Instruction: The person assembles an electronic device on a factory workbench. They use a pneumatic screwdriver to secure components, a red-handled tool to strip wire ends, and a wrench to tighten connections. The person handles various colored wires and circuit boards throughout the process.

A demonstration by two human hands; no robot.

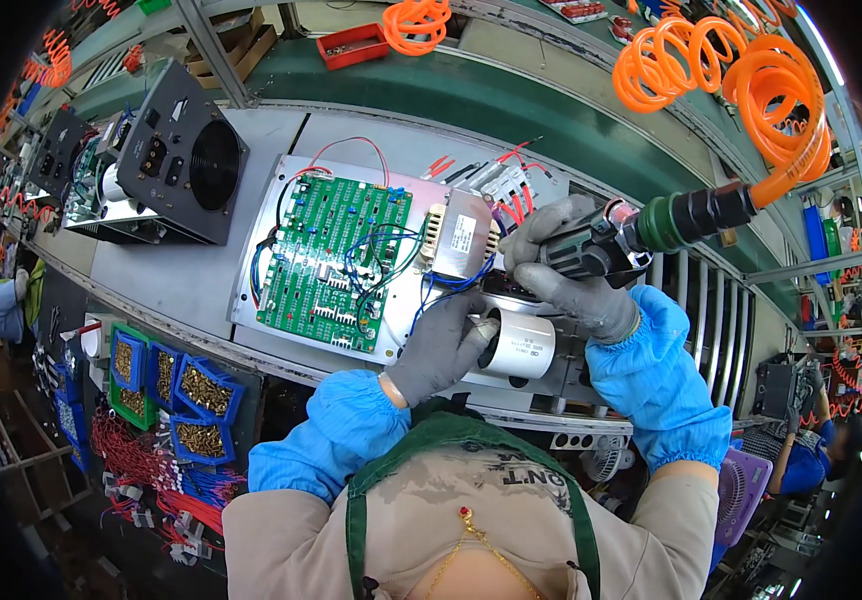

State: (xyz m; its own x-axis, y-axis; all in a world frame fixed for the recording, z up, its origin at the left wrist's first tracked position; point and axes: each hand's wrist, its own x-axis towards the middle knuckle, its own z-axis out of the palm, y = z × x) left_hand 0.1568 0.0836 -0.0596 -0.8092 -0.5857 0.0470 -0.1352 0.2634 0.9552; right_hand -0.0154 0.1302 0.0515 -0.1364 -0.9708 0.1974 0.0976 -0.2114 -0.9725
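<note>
My right hand, in a grey glove, is wrapped round an air-powered driver with a black and green body; an orange coiled hose runs from its far end. My left hand, also gloved, has its fingers drawn together at the open end of a white cylinder that looks like a large capacitor. What those fingertips grip is hidden. Beyond the hands, a boxy transformer sits on a metal plate beside a green circuit board. Blue and black wires cross between board and transformer.
A black-panelled metal unit with a fan stands at the left. Blue bins of brass fasteners and red wire bundles lie lower left. Metal rollers are at the right. Orange coiled hoses hang overhead.
</note>
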